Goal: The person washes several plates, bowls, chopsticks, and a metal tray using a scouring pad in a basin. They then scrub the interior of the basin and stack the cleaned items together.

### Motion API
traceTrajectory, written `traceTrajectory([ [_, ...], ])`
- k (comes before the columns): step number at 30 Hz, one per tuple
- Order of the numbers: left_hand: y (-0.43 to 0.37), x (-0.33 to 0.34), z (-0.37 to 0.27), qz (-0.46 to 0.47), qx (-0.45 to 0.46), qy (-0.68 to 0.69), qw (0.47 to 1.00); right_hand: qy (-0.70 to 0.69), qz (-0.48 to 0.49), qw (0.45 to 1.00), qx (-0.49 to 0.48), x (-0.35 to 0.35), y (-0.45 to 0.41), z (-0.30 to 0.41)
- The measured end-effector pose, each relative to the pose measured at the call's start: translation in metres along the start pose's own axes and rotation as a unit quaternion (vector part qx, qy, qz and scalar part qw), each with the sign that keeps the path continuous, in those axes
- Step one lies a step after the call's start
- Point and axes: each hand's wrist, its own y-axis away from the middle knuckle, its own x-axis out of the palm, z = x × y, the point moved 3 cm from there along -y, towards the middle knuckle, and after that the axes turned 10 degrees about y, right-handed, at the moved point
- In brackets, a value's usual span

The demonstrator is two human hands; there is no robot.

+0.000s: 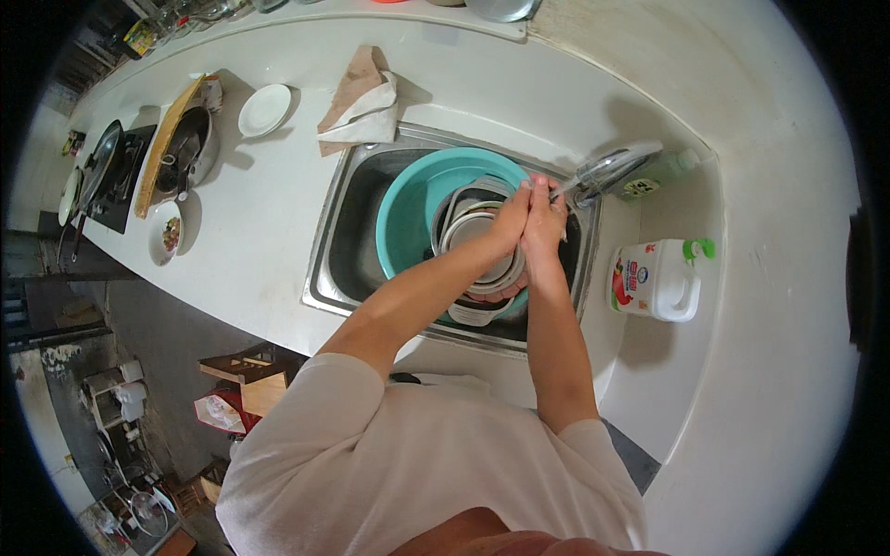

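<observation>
My left hand [512, 212] and my right hand [544, 215] are pressed together near the tap [612, 167], over the right side of the steel sink [354, 208]. Water seems to run from the spout onto the fingers. Whether something small lies between the palms cannot be seen. Beneath the hands, a turquoise plastic basin [407, 201] stands in the sink. It holds stacked bowls [473, 229] and a vessel with pale grey handles [474, 314], partly hidden by my forearms.
A white detergent jug [653, 278] with a green cap and a green-tinted bottle [653, 177] stand right of the sink. Left are a folded cloth [361, 104], a white plate [265, 110], a bowl of food [165, 233], a pot [201, 153] and a stove [125, 187] with a pan.
</observation>
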Motion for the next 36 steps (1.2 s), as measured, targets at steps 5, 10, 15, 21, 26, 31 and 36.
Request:
traceTrajectory([
  [5,0.017,0.0,-0.001,0.001,0.235,-0.297,0.926,0.01,-0.036,0.999,0.026,-0.017,-0.007,0.003],
  [10,0.021,-0.025,0.013,0.095,0.216,-0.524,0.818,-0.206,-0.078,0.973,0.069,-0.059,-0.026,0.043],
  [15,0.035,-0.056,-0.01,0.029,0.095,-0.427,0.899,-0.345,-0.109,0.932,0.013,-0.106,-0.037,0.057],
  [21,0.084,0.011,-0.078,-0.072,0.095,0.342,0.932,-0.452,-0.112,0.876,0.125,-0.046,0.007,-0.039],
  [26,0.069,0.011,-0.132,0.055,0.196,0.11,0.973,-0.523,0.055,0.764,0.374,0.021,0.074,-0.071],
  [31,0.05,0.018,-0.105,0.014,0.191,-0.233,0.953,-0.249,0.077,0.872,0.415,0.0,0.102,-0.073],
  [36,0.045,0.05,-0.077,0.06,0.211,-0.228,0.949,-0.11,0.085,0.95,0.28,-0.028,0.072,-0.051],
])
